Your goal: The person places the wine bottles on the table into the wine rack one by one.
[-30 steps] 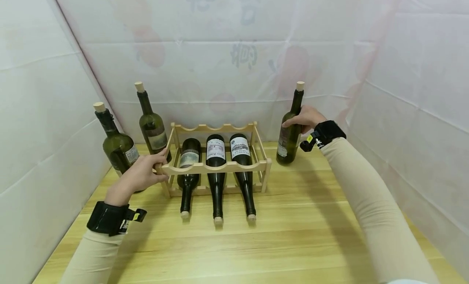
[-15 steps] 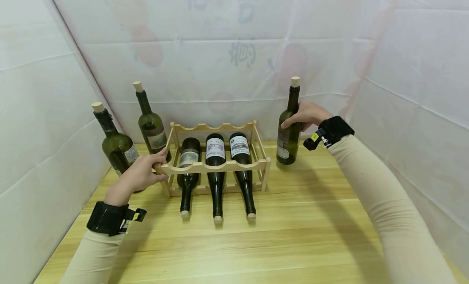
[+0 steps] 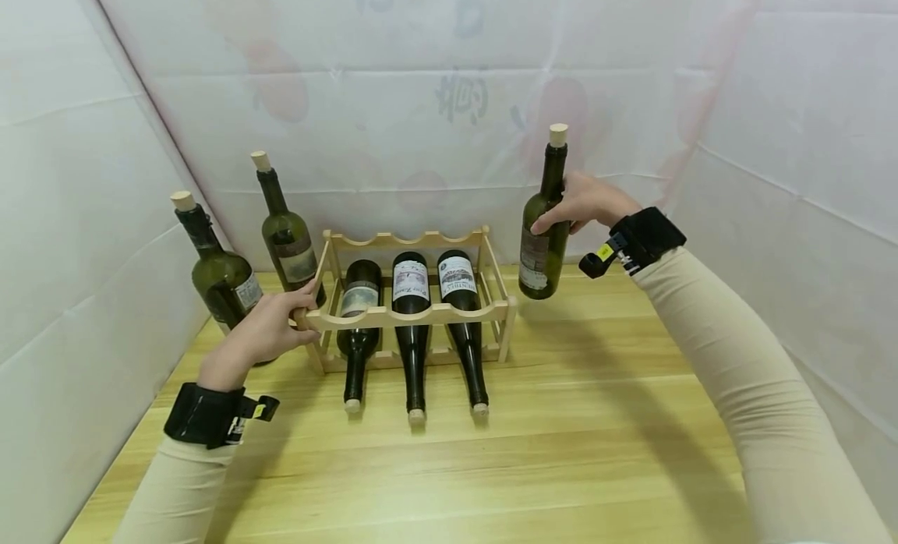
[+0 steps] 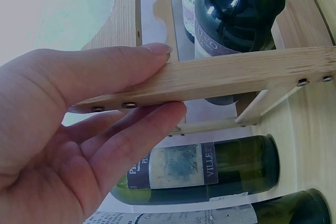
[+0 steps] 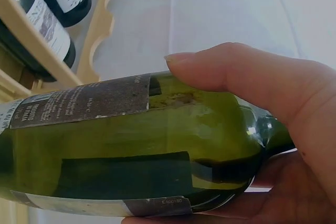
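My right hand (image 3: 588, 201) grips a corked green wine bottle (image 3: 543, 236) around its shoulder, holding it upright just above the table to the right of the rack. In the right wrist view my thumb lies along one side of the wine bottle (image 5: 121, 140) and fingers wrap beneath. My left hand (image 3: 270, 326) pinches the front left corner of the wooden wine rack (image 3: 407, 318), thumb on one side of the post and fingers on the other. Three dark wine bottles, including a middle bottle (image 3: 412, 294), lie in the rack with necks toward me.
Two corked green bottles stand left of the rack: a rear bottle (image 3: 291, 244) and a front bottle (image 3: 220, 271), partly behind my left hand. A pale cloth wall (image 3: 421, 139) rises behind the wooden table (image 3: 421, 474).
The right hand has raised the wine bottle off the table and shifted it slightly left, toward the rack. The left hand stays on the rack's corner.
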`<control>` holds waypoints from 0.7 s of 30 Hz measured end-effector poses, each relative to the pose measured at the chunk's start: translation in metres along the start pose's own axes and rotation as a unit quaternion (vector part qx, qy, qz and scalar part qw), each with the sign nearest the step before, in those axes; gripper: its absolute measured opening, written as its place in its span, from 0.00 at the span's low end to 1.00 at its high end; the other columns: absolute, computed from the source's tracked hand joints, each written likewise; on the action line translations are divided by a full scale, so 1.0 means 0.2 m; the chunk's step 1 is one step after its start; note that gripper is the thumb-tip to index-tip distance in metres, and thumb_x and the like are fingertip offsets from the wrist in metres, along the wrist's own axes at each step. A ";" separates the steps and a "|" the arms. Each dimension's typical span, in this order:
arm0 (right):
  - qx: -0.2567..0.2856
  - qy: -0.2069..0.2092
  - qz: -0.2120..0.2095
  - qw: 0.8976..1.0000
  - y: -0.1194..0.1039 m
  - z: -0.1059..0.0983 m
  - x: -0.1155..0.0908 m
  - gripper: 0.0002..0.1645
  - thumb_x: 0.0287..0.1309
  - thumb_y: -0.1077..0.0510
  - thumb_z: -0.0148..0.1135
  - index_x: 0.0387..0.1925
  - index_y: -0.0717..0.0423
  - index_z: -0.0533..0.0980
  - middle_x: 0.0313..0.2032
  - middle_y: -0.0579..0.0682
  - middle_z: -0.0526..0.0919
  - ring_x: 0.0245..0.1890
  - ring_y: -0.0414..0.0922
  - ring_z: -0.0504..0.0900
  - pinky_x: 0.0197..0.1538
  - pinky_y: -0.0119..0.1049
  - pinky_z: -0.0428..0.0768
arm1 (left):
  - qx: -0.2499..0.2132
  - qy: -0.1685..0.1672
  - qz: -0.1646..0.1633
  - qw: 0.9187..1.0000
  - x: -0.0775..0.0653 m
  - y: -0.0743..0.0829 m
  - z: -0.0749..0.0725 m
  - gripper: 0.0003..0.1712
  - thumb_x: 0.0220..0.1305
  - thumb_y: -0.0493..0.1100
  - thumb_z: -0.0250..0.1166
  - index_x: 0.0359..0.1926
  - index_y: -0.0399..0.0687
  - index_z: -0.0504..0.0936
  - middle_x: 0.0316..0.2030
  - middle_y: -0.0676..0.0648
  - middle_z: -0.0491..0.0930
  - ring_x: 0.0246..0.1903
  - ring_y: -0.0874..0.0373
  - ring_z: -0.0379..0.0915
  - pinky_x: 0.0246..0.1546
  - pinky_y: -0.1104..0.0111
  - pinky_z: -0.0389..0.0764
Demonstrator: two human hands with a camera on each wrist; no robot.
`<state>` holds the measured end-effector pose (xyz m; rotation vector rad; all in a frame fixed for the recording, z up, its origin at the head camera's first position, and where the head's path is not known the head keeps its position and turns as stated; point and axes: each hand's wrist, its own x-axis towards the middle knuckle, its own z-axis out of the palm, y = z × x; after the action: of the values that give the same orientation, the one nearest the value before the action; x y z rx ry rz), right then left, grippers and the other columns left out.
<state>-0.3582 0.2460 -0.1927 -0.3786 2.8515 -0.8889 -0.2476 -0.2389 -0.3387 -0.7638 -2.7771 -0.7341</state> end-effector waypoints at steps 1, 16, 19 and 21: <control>-0.003 0.003 -0.006 1.000 -0.01 0.00 0.00 0.46 0.39 0.45 0.77 0.55 0.61 0.66 0.48 0.62 0.78 0.43 0.54 0.81 0.36 0.45 0.82 | 0.000 0.000 0.000 1.000 0.00 0.00 0.00 0.13 0.47 0.34 0.74 0.28 0.47 0.76 0.66 0.33 0.59 0.18 0.61 0.70 0.24 0.64 0.69; -0.025 0.022 -0.069 0.997 -0.19 -0.06 -0.03 0.42 0.41 0.47 0.77 0.54 0.60 0.66 0.48 0.58 0.75 0.44 0.52 0.78 0.40 0.45 0.79 | 0.001 -0.004 -0.010 1.000 -0.01 0.00 -0.01 0.12 0.47 0.35 0.74 0.29 0.48 0.78 0.67 0.34 0.59 0.19 0.60 0.71 0.25 0.64 0.71; -0.024 0.022 -0.075 0.997 -0.24 -0.07 -0.04 0.44 0.41 0.48 0.76 0.56 0.61 0.65 0.50 0.59 0.74 0.46 0.53 0.77 0.44 0.48 0.78 | 0.002 -0.005 -0.010 1.000 -0.02 0.00 -0.01 0.11 0.47 0.35 0.74 0.29 0.48 0.78 0.67 0.34 0.59 0.18 0.62 0.70 0.24 0.64 0.70; -0.025 0.028 -0.083 0.996 -0.27 -0.07 -0.04 0.43 0.41 0.49 0.76 0.55 0.61 0.64 0.49 0.59 0.74 0.46 0.52 0.76 0.43 0.48 0.78 | 0.003 -0.005 -0.010 1.000 -0.02 0.01 -0.01 0.11 0.47 0.35 0.74 0.29 0.48 0.78 0.67 0.34 0.59 0.17 0.62 0.69 0.24 0.64 0.70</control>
<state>-0.3430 0.2124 -0.1487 -0.6129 2.9314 -0.8700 -0.2441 -0.2405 -0.3375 -0.7411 -2.7990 -0.7283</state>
